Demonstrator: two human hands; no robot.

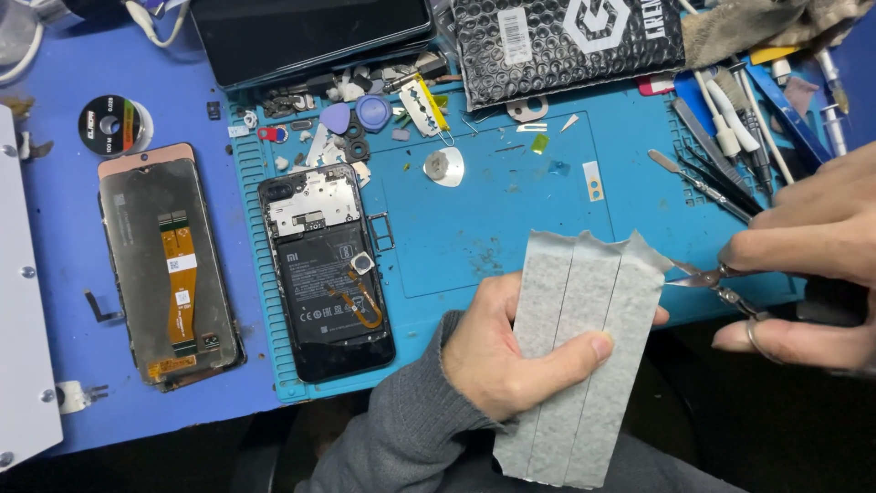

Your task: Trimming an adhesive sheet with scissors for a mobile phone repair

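At the far left of the frame a white panel [23,301] runs down the edge of the blue bench. Near it, in the upper left, sits a small spool of wire [113,125], and below that a detached phone screen [169,265] lies face down, its orange flex cable showing. Just right of it, on the teal work mat [511,219], an opened phone [327,272] lies with its back off, the black battery and metal shield bare. Above the phone is a scatter of small parts and blue picks [360,114].

Lower centre, the left hand [506,351], in a grey knit sleeve, is closed around a grey strip of padded material [579,351], thumb pressed across its front and fingers behind; the strip stands tilted, its top edge over the mat and its bottom end near the lower edge of the frame.

At its upper right corner the blades of small scissors [716,278] touch the strip. The right hand [812,265], at the right edge, grips the scissors with fingers curled through and over the handles. Above it, tweezers and tools [730,155] lie on the mat, with a black bubble-wrap pouch [566,41] at top centre.
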